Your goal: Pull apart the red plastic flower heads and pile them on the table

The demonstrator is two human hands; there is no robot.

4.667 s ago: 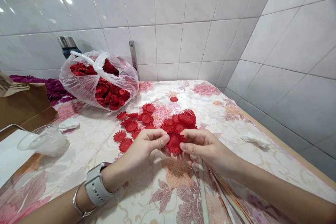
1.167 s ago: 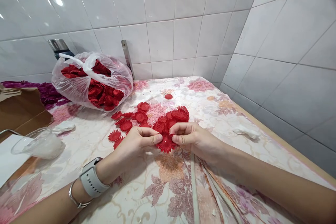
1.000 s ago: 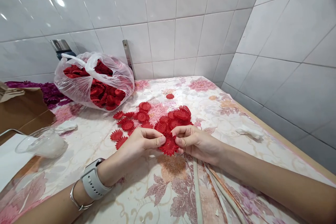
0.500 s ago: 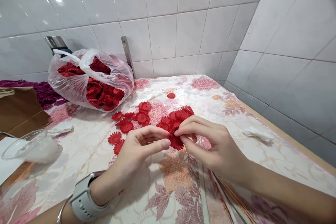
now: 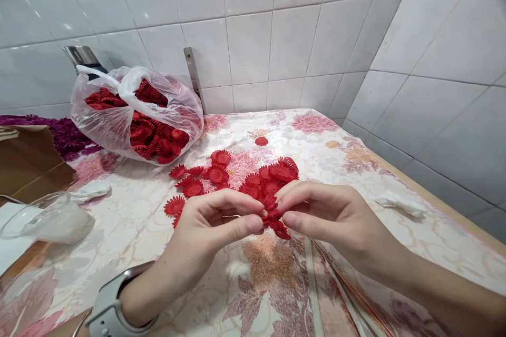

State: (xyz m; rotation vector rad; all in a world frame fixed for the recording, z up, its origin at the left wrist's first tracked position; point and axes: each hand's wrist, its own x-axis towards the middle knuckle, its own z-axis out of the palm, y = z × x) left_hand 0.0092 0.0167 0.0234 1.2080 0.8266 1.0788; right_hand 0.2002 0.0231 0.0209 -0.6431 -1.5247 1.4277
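Both my hands meet over the table, fingertips close together around a small red artificial flower piece [image 5: 272, 216]. My left hand [image 5: 217, 224], with a pale grey watch at its wrist, pinches the flower's left side between thumb and forefinger. On the other side, my right hand [image 5: 338, 216] is closed on it with thumb and fingers. A red petal tip pokes out below the fingers. Just behind lies a heap of red scalloped flower pieces [image 5: 256, 187], and more red flowers [image 5: 192, 188] are scattered to the left, some partly hidden by my left hand.
A clear plastic bag [image 5: 190, 100] full of red flowers leans by the tiled wall. At left are a brown paper bag [image 5: 31, 163], purple flowers [image 5: 67, 137] and a clear cup [image 5: 59, 221] with whitish contents. Thin stems [image 5: 348, 295] lie at the front; crumpled white tissue [image 5: 401, 204] lies right.
My right hand has lowered slightly and turned, its thumb now against the flower piece opposite my left fingertips. My left fingertips have moved right and now touch the piece. The view has shifted a little.
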